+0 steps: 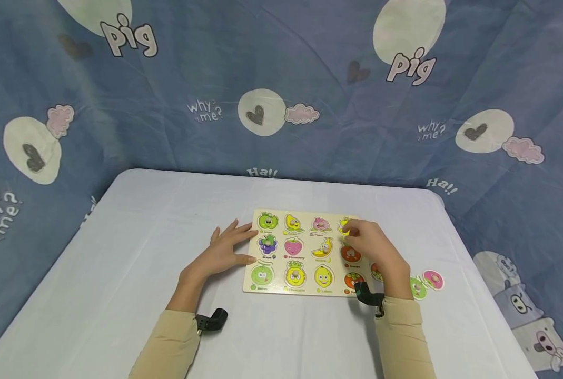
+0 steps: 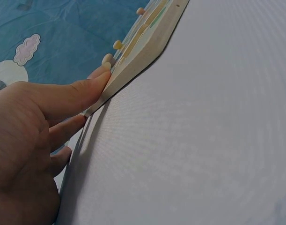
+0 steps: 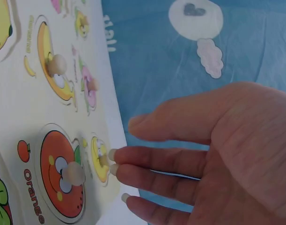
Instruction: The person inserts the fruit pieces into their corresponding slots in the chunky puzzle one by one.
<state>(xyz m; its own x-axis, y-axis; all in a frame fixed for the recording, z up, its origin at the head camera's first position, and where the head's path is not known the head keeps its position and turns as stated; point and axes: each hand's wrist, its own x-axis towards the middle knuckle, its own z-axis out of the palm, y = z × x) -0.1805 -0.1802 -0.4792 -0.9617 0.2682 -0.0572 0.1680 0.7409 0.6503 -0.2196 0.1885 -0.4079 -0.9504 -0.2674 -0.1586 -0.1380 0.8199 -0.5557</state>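
Observation:
A pale wooden fruit puzzle board (image 1: 286,290) lies on the table, its fruit pieces fitted with small round knobs. My left hand (image 1: 224,250) rests at the board's left edge with fingers spread. In the left wrist view its thumb (image 2: 86,91) presses on the board's corner edge. My right hand (image 1: 373,242) is over the top right corner. Its fingertips are right by a yellow fruit piece (image 3: 97,159), with thumb and fingers apart and nothing between them. The orange piece (image 3: 51,183) sits below that one; a banana piece (image 3: 48,56) lies to its left.
Right of the board lie loose pieces: a green fruit piece (image 1: 418,288), a pink one (image 1: 434,280) and a red one (image 1: 377,272) partly hidden by my right wrist. The white-covered table (image 1: 177,195) meets a blue printed curtain (image 1: 309,147) behind.

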